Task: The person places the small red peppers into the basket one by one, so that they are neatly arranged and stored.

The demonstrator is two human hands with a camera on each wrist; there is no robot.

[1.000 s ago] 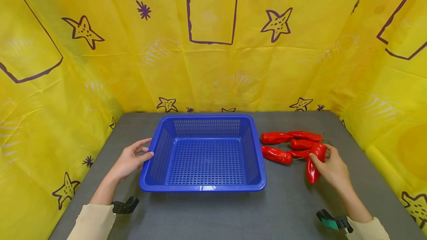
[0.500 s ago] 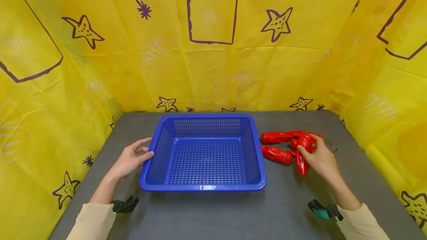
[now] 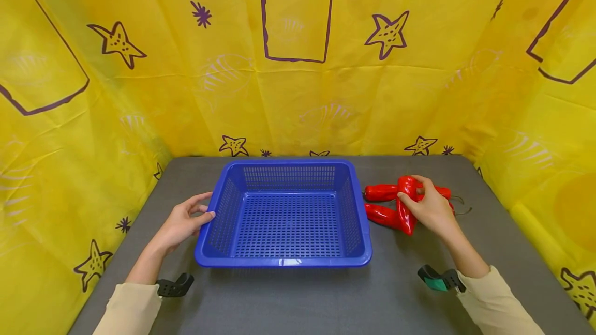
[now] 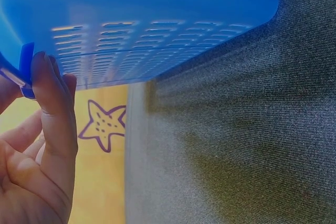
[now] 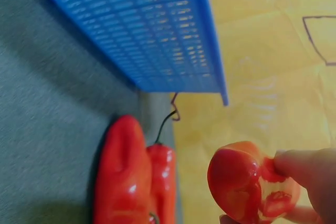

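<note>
A blue plastic basket [image 3: 285,262] with slotted walls sits on the grey table. My left hand [image 3: 179,225] pinches its left rim between thumb and fingers, as the left wrist view shows with the hand [image 4: 50,135] beside the basket wall [image 4: 173,1]. To the right of the basket, my right hand [image 3: 433,211] holds a glossy red pepper [image 3: 406,215] above other peppers. The right wrist view has the held pepper [image 5: 233,182] raised off the table, gripped by the fingers at the right edge. My right hand partly hides the peppers beneath it.
Several red peppers lie right of the basket, among them one at the back [image 3: 379,193] and one nearer [image 3: 382,214]. A yellow patterned cloth [image 3: 298,107] encloses the grey table [image 3: 298,304] at the back and both sides.
My right hand has carried the red pepper leftward and slightly back, over the other peppers toward the basket. My left hand and the basket have stayed put.
</note>
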